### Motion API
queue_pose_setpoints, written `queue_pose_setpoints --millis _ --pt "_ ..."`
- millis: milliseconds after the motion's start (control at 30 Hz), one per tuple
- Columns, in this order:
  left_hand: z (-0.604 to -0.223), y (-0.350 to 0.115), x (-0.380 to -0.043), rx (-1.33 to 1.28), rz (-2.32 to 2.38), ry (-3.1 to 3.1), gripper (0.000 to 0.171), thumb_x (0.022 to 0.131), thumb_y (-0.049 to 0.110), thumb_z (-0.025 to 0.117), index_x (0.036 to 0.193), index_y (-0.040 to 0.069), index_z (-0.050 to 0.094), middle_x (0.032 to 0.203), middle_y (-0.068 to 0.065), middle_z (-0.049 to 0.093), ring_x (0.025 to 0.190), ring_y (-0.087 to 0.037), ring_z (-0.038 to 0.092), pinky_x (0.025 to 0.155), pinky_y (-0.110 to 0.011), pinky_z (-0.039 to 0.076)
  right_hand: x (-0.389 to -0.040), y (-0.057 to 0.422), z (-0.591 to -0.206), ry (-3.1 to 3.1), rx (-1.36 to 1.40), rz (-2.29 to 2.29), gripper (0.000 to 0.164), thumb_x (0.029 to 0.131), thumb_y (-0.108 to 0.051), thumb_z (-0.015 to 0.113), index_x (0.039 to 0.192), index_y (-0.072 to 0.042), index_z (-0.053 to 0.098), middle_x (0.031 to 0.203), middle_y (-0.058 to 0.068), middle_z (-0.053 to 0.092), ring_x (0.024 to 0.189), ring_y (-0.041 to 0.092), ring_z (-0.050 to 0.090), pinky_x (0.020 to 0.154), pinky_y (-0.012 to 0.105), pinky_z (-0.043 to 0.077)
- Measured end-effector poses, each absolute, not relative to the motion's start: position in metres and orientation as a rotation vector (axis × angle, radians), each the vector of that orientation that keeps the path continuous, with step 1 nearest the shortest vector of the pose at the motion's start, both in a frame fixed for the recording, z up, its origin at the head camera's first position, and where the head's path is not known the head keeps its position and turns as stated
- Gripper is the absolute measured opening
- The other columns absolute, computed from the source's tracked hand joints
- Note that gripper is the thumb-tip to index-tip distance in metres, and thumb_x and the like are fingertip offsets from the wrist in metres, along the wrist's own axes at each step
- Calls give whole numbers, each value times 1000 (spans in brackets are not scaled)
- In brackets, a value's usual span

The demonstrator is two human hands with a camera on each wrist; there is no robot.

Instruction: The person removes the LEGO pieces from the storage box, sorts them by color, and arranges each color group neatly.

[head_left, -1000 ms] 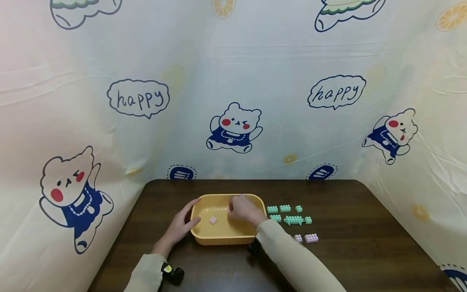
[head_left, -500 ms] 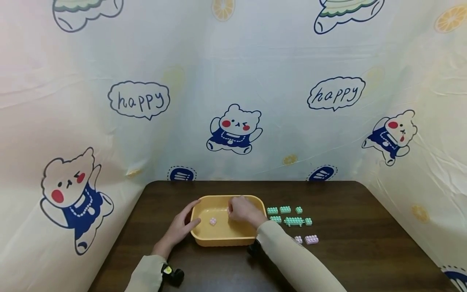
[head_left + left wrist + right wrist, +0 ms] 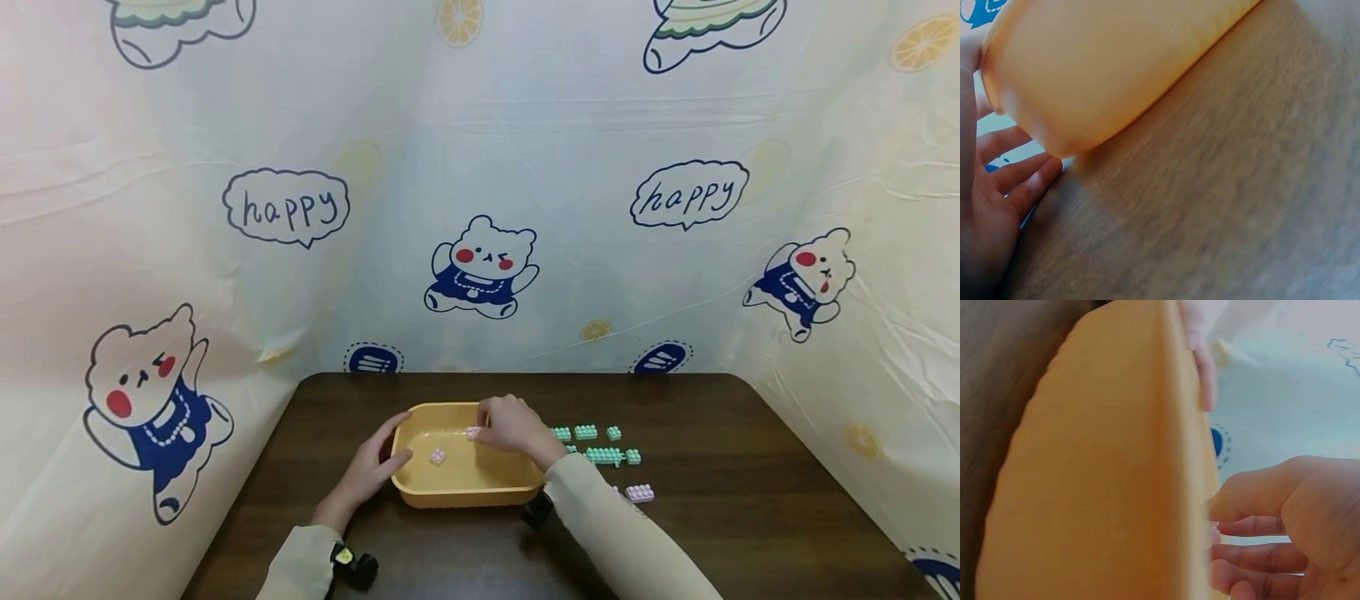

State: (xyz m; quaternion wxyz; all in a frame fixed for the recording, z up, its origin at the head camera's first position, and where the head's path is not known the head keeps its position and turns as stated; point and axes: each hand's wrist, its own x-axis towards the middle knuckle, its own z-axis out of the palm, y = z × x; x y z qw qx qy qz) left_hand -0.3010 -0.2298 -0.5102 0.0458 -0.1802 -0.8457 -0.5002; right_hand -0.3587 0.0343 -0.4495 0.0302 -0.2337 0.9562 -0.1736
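Note:
The left hand [image 3: 377, 454] holds the left end of a yellow tray [image 3: 472, 500], thumb inside the rim and fingers around the outside. In the left wrist view its fingers [image 3: 1007, 147] lie against the tray's outer wall. Over the tray's back half, the right hand [image 3: 513, 427] has curled fingers and pinches a small pink toy brick [image 3: 473, 432] at its fingertips. The tray wall hides much of that pinch in the right wrist view, where thumb and fingers [image 3: 1254, 494] come together. A second pink brick [image 3: 437, 456] lies on the tray floor.
Right of the tray, several green bricks [image 3: 586, 432] lie in rows, one being a longer green piece [image 3: 604, 456]. A pink brick [image 3: 640, 493] lies nearer, another partly hidden by the right sleeve. All rest on a dark wooden table [image 3: 720, 517] before a patterned curtain [image 3: 480, 125].
The right hand and forearm have shifted a little right and up, so more of the pink brick at its fingertips shows. The left hand and tray stay put.

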Motion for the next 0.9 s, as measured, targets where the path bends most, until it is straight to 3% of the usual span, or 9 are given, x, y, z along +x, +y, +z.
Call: queue_pose_setpoints --millis 400,900 --pt "-512 -229 -300 -557 -1552 -2564 60 96 16 60 149 5 34 152 -22 37 129 -43 48 102 -57 41 -341 63 -423 2969 -690 -616 6 84 -19 70 88 -18 66 74 -4 59 60 12 53 52 25 46" --pt "-511 -230 -302 -538 -1548 -2578 61 96 18 60 150 6 34 152 -22 37 130 -42 48 103 -56 42 -309 114 -409 2997 -727 -678 5 84 -18 70 87 -16 67 78 -6 62 62 10 53 52 24 46"
